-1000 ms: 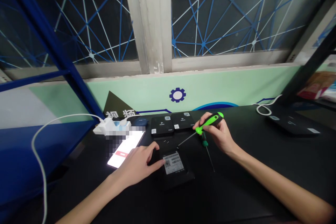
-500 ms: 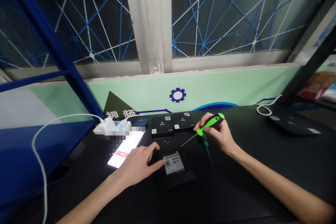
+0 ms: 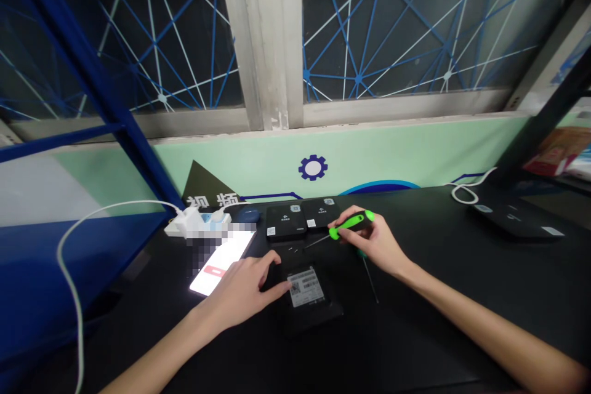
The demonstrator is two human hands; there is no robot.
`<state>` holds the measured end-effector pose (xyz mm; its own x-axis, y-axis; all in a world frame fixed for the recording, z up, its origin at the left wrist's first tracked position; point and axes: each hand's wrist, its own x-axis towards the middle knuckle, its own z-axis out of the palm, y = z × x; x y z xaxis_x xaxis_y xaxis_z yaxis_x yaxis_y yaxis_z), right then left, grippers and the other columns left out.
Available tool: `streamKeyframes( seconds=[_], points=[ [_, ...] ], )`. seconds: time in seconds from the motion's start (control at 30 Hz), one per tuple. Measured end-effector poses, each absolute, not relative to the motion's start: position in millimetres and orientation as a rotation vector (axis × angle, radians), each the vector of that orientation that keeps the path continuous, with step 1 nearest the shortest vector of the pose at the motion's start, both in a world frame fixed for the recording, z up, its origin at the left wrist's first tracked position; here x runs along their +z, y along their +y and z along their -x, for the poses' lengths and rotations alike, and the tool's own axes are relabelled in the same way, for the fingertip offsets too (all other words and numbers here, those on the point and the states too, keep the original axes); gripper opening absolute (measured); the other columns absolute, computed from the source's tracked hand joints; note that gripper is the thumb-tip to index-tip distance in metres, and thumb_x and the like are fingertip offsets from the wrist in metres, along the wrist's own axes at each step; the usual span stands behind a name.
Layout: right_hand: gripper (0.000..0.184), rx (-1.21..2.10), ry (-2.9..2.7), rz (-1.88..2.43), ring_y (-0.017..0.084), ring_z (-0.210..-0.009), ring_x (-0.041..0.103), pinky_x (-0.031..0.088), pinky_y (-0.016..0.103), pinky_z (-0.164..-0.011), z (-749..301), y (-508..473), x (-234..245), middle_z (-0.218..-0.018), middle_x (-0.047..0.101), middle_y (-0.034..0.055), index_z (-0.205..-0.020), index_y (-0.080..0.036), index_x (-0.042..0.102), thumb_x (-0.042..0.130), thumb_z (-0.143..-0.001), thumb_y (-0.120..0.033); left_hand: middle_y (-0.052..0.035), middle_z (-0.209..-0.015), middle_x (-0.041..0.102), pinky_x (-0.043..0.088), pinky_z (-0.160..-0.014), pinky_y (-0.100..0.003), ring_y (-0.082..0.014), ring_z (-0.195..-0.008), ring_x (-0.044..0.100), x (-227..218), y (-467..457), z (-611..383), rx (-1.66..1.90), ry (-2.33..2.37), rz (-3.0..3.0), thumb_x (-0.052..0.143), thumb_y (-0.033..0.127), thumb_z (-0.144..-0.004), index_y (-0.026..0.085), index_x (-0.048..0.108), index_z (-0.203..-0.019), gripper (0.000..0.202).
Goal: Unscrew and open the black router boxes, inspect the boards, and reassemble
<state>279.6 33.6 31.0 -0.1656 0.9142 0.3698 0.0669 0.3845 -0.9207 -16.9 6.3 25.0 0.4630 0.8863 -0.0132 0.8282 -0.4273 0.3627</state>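
My right hand (image 3: pixel 364 237) is closed around the green-and-black handle of a screwdriver (image 3: pixel 355 223). Its thin shaft slants down to the left, and the tip is close to some small screws (image 3: pixel 292 250) on the dark tabletop. My left hand (image 3: pixel 252 280) steadies a flat black box (image 3: pixel 318 317), thumb at the edge of its white label (image 3: pixel 305 287) and fingers bent around its far left side. Beneath my right hand lies a second screwdriver (image 3: pixel 370 278) with a dark green handle, partly hidden.
Behind the box stand two similar black boxes (image 3: pixel 286 221), side by side. To the left are a lit phone (image 3: pixel 224 261), a dark blue rounded object (image 3: pixel 249 215) and a white power strip (image 3: pixel 173 228) with cables. Another black device (image 3: pixel 512 218) lies far right.
My right hand has moved left with the screwdriver. Its tip has shifted from the box's far edge to beside the small screws. My left hand and the box have stayed put.
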Motion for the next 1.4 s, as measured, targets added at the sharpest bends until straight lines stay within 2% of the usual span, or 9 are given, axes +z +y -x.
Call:
streamKeyframes(
  seconds=[0.33,0.47,0.67,0.93,1.0,1.07,1.13,1.17,1.4],
  points=[
    [0.024,1.048,-1.491,0.885,0.023,-0.084,0.072,0.06,0.037,-0.074,-274,33,28,-0.095,0.076,0.007,-0.091,-0.022,0.067,0.08,-0.079,-0.038,0.0033,-0.069,0.058,0.03,-0.054,-0.027,-0.0198,-0.065,0.057,19,7,17,0.276,1.45,-2.4,0.051,0.063,-0.093,0.026,0.057,-0.114,0.043],
    [0.024,1.043,-1.43,0.861,0.023,-0.081,0.072,0.06,0.035,-0.07,-278,35,33,-0.092,0.076,0.0066,-0.089,-0.022,0.066,0.079,-0.08,-0.039,0.0032,-0.066,0.057,0.03,-0.051,-0.027,-0.0184,-0.061,0.057,19,7,16,0.297,1.496,-2.372,0.053,0.066,-0.091,0.023,0.057,-0.096,0.043],
    [0.021,0.908,-1.414,0.867,0.021,-0.07,0.067,0.056,0.033,-0.06,-284,34,41,-0.085,0.074,0.0064,-0.085,-0.021,0.066,0.076,-0.082,-0.04,0.0039,-0.055,0.053,0.032,-0.053,-0.027,-0.015,-0.052,0.053,22,9,18,0.336,1.478,-2.479,0.052,0.053,-0.094,0.021,0.051,-0.069,0.04],
    [0.023,0.859,-1.374,0.838,0.015,-0.051,0.06,0.047,0.028,-0.044,-288,29,47,-0.072,0.07,0.0054,-0.079,-0.019,0.061,0.071,-0.086,-0.038,0.0042,-0.05,0.047,0.031,-0.053,-0.027,-0.011,-0.048,0.046,25,3,18,0.255,1.209,-2.625,0.051,0.038,-0.094,0.019,0.041,-0.054,0.046],
    [0.023,0.863,-1.388,0.841,0.015,-0.051,0.06,0.046,0.027,-0.043,-288,29,47,-0.072,0.07,0.0057,-0.079,-0.018,0.06,0.071,-0.087,-0.038,0.0052,-0.053,0.05,0.032,-0.053,-0.027,-0.0119,-0.049,0.048,27,1,17,0.251,1.196,-2.608,0.054,0.041,-0.094,0.021,0.054,-0.067,0.034],
    [0.023,0.862,-1.408,0.842,0.014,-0.051,0.061,0.047,0.026,-0.043,-289,29,46,-0.074,0.07,0.0059,-0.08,-0.018,0.06,0.07,-0.087,-0.037,0.0065,-0.058,0.053,0.031,-0.053,-0.027,-0.014,-0.052,0.051,28,1,17,0.241,1.244,-2.567,0.059,0.048,-0.091,0.023,0.062,-0.103,0.027],
    [0.022,0.867,-1.426,0.837,0.014,-0.051,0.061,0.047,0.026,-0.044,-289,29,45,-0.076,0.07,0.0058,-0.081,-0.018,0.06,0.07,-0.087,-0.037,0.0061,-0.063,0.056,0.031,-0.053,-0.028,-0.0172,-0.056,0.054,29,1,18,0.198,1.31,-2.54,0.061,0.057,-0.088,0.025,0.047,-0.139,0.061],
    [0.022,0.871,-1.43,0.834,0.014,-0.052,0.061,0.047,0.026,-0.044,-289,29,44,-0.076,0.07,0.0056,-0.081,-0.018,0.06,0.07,-0.088,-0.037,0.005,-0.066,0.057,0.031,-0.053,-0.028,-0.0188,-0.059,0.055,29,2,19,0.166,1.337,-2.54,0.06,0.061,-0.088,0.026,0.04,-0.147,0.071],
    [0.023,0.891,-1.457,0.828,0.013,-0.051,0.061,0.047,0.024,-0.044,-289,27,46,-0.071,0.069,0.0048,-0.081,-0.017,0.058,0.07,-0.087,-0.036,0.0003,-0.073,0.059,0.035,-0.059,-0.03,-0.0234,-0.071,0.058,29,2,20,0.047,1.405,-2.56,0.052,0.069,-0.089,0.027,0.042,-0.151,0.075]
  ],
)
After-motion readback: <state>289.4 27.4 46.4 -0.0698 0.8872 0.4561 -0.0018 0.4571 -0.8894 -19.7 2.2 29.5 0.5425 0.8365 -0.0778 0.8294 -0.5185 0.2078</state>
